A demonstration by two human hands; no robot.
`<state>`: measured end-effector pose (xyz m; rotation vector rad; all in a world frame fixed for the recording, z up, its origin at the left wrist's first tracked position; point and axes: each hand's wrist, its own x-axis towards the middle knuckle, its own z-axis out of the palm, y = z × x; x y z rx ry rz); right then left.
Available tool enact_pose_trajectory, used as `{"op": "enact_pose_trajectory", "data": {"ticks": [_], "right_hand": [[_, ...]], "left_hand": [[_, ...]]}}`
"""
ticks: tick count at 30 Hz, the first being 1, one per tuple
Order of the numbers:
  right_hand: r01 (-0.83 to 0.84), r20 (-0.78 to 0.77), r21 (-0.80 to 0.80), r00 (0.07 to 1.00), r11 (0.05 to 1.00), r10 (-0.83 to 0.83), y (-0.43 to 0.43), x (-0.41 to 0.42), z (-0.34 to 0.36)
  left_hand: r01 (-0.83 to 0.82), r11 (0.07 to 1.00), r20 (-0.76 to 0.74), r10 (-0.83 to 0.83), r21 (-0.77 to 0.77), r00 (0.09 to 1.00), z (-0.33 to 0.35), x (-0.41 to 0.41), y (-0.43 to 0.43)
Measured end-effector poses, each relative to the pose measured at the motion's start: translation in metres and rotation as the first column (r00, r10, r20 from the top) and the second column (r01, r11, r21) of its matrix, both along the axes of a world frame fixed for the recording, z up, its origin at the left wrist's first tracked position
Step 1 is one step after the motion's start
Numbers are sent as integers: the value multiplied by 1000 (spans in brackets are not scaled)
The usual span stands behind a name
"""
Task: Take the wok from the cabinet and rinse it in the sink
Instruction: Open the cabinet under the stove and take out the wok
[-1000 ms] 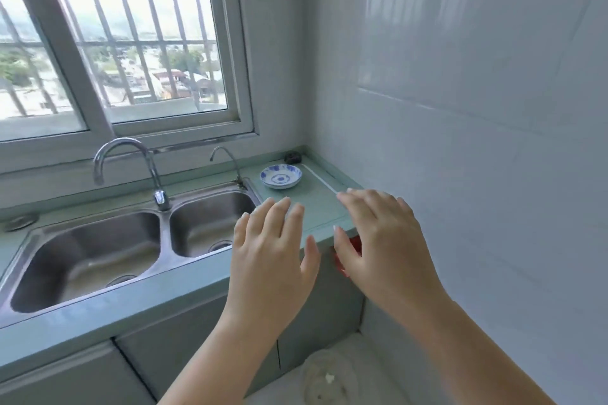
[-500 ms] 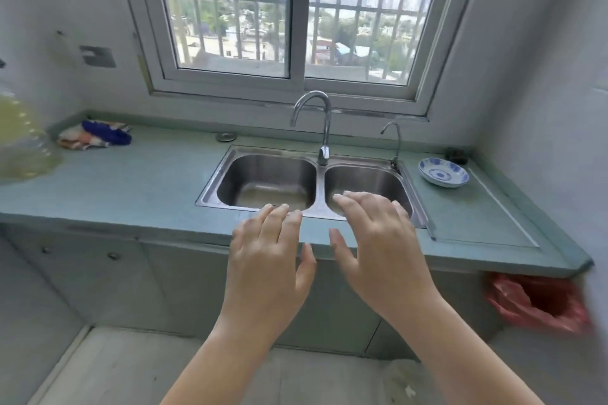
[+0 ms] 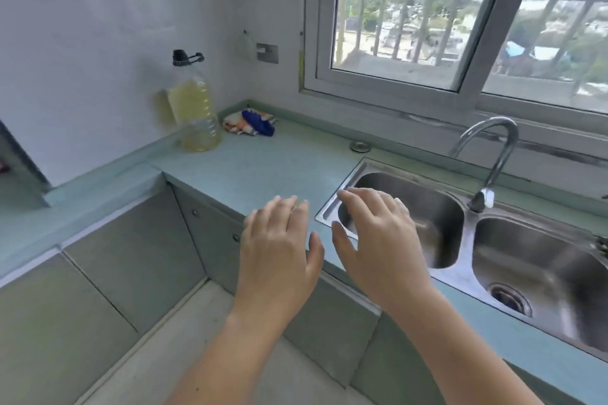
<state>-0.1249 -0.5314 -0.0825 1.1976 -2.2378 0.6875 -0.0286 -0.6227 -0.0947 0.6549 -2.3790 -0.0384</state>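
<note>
Hovering at centre, left hand (image 3: 279,250) and right hand (image 3: 378,240) are spread, empty; the wok, unseen, probably in the cabinet (image 3: 141,256) lower left, should be heavy, stiff: grip its handle.

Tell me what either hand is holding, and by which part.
Nothing is held. The left hand and right hand hover open and empty at the sink.

- Sink (image 3: 437,207): stainless steel, two basins, sunk into right part of countertop (image 3: 263,168), drain showing in right basin.
- Cabinet (image 3: 210,240): grey-green doors, small round knobs, shut, directly under countertop.
</note>
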Motion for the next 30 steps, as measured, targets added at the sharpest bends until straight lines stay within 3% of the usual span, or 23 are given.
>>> {"op": "enact_pose_trajectory", "data": {"ticks": [9, 18, 23, 30], "right_hand": [[-334, 34, 28, 942, 942, 333, -114, -9, -6], [-621, 53, 96, 784, 778, 619, -212, 82, -17], [-690, 23, 97, 722, 717, 691, -257, 146, -29], [-728, 16, 121, 681, 675, 732, -329, 242, -40]], "left_hand": [[-310, 950, 0, 310, 42, 951, -10, 22, -78], [-599, 794, 10, 601, 107, 799, -27, 126, -129], [-691, 709, 14, 696, 138, 717, -40, 193, -159], [-717, 676, 38, 723, 172, 690, -53, 285, -222]]}}
